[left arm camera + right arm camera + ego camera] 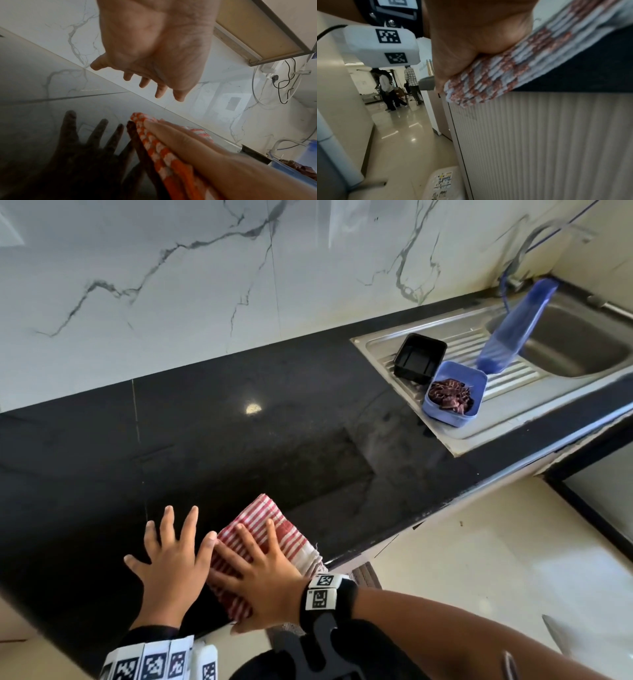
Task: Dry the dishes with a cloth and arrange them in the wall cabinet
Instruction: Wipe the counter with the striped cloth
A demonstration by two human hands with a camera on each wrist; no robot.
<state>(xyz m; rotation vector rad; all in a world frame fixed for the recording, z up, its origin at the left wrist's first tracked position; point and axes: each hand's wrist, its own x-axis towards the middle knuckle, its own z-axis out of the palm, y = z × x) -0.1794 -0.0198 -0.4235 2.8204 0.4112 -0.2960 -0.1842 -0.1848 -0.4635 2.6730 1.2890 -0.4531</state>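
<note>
A folded red-and-white striped cloth lies on the black counter near its front edge. My right hand lies flat on it with straight fingers, and the heel of the palm presses the cloth's near end at the counter edge. My left hand is spread flat beside the cloth on the left and holds nothing. In the left wrist view its fingers hang just above the glossy counter. On the sink's drainboard stand a black container and a blue container with dark red scraps inside.
A steel sink is set into the counter at the far right, with a translucent blue piece leaning over its rim. A marble wall backs the counter. Ribbed cabinet fronts run below. People stand in a far room.
</note>
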